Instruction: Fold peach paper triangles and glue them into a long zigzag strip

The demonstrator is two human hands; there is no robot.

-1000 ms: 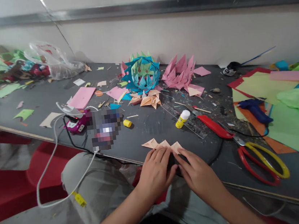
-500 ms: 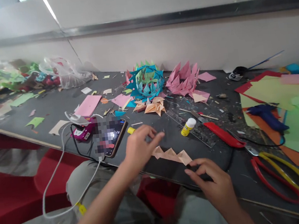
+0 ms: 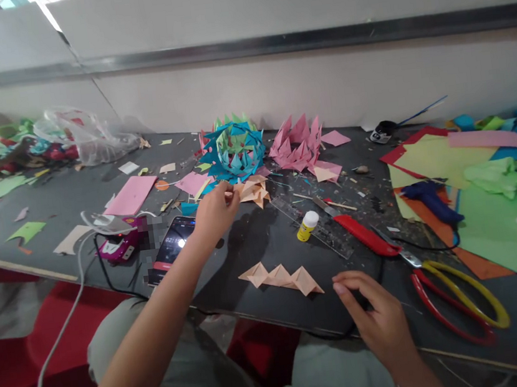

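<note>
My left hand [image 3: 216, 212] reaches across the table to a small pile of folded peach paper pieces [image 3: 254, 191]. Its fingers are curled in a pinch at the pile's left edge, partly covering a piece there. My right hand [image 3: 374, 314] rests at the table's front edge, thumb and forefinger slightly apart, holding nothing. Just left of it lies a zigzag strip of joined peach paper triangles [image 3: 281, 278], touched by neither hand. Beyond the strip a glue stick [image 3: 308, 226] stands uncapped-end unclear, with a white top and yellow body.
Behind the pile stand a blue and green paper ring [image 3: 237, 149] and a pink one [image 3: 297, 143]. Large scissors [image 3: 460, 300], a clear ruler [image 3: 312, 227] and a blue glue gun [image 3: 432, 202] lie right. A phone [image 3: 170, 245] and cables are left. Scraps litter the table.
My left hand has moved forward from above the peach strip to the peach pile. My right hand is now apart from the strip's right end. The view has shifted slightly right.
</note>
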